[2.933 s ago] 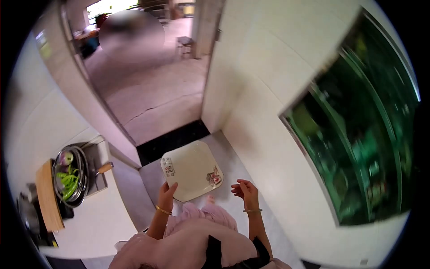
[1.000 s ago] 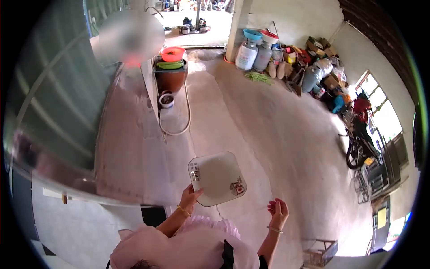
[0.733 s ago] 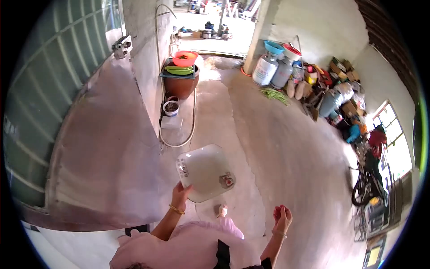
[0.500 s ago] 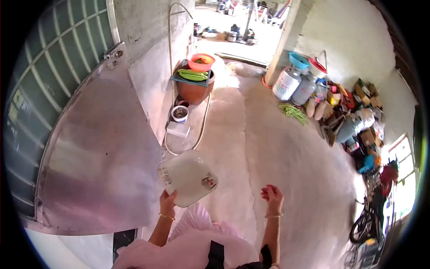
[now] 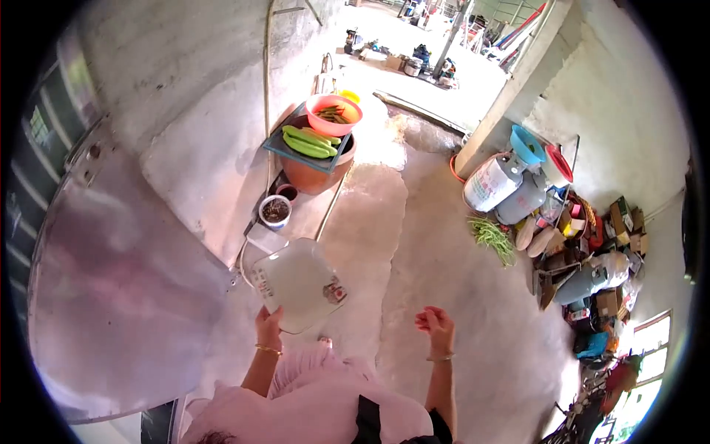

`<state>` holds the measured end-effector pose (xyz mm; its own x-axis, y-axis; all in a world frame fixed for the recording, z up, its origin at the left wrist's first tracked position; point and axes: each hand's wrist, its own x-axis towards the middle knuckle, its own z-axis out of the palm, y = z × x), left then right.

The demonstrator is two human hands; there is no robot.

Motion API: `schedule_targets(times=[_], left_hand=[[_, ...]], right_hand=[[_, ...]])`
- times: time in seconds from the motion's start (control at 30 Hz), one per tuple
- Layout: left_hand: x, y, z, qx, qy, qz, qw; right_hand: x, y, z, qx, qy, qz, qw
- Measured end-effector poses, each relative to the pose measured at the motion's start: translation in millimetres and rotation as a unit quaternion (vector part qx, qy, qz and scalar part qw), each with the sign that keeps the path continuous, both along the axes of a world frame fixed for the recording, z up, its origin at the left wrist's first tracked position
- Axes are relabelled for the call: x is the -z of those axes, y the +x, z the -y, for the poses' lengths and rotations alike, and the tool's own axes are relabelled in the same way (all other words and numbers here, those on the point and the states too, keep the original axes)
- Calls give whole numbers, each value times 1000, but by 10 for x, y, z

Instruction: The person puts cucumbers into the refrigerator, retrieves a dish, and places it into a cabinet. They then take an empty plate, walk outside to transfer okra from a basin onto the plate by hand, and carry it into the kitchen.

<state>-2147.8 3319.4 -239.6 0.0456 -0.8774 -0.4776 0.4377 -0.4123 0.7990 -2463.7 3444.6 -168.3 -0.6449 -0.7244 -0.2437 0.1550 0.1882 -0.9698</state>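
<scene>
A pale, roughly square plate [image 5: 299, 285] with dark lettering at its left corner and a red print at its right is held out flat at waist height. My left hand [image 5: 269, 325] grips its near left edge, thumb on top. Off to the right, my right hand [image 5: 436, 325] hangs in the air, touching nothing, its fingers loosely bent and slightly apart. Past the plate is a large brown pot [image 5: 314, 176] bearing a dark board [image 5: 277, 142], with long green gourds [image 5: 307, 143] and a pink bowl [image 5: 346, 127] of peppers on it.
A metal door [image 5: 126, 296] stands at the left. A white tub [image 5: 275, 212] and a hose lie by the wall. Gas cylinders [image 5: 492, 182], green stalks [image 5: 490, 237] on the floor and piled boxes [image 5: 610, 302] are at the right. A bright doorway is ahead.
The view has passed from the tiled kitchen through the door into the concrete-floored room, and the pot and gourds appear nearer. The plate has stayed in my left hand.
</scene>
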Motion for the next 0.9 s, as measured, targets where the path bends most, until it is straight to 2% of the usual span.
schedule_targets(times=[0.1, 0.17, 0.3, 0.37, 0.5, 0.57, 0.6, 0.77, 0.9], left_hand=[[-158, -714, 443, 22, 3, -45, 999], [-82, -1126, 733, 51, 7, -58, 997], [47, -1867, 1272, 38, -26, -71, 996], [105, -2187, 1530, 26, -17, -63, 998], [42, -2641, 2025, -79, 42, -41, 995], [56, -2874, 2220, -128, 65, -43, 989], [69, -2925, 2327, -146, 41, -51, 987], [176, -3129, 2779, -278, 2, -20, 960], [385, -3177, 3331, -341, 59, -1, 938]], right_hand=[[43, -691, 118, 51, -3, 25, 998], [232, -1103, 291, 149, -4, 42, 988], [476, -1729, 904, 141, 3, 54, 989], [563, -2073, 1354, 84, 5, 60, 995], [501, -2703, 2425, 23, -1, 59, 998], [399, -3004, 3004, -67, 3, 54, 996], [325, -3106, 3299, -78, 12, 50, 996], [363, -3131, 4661, -264, 12, 57, 963], [628, -3091, 5607, -331, 40, 55, 941]])
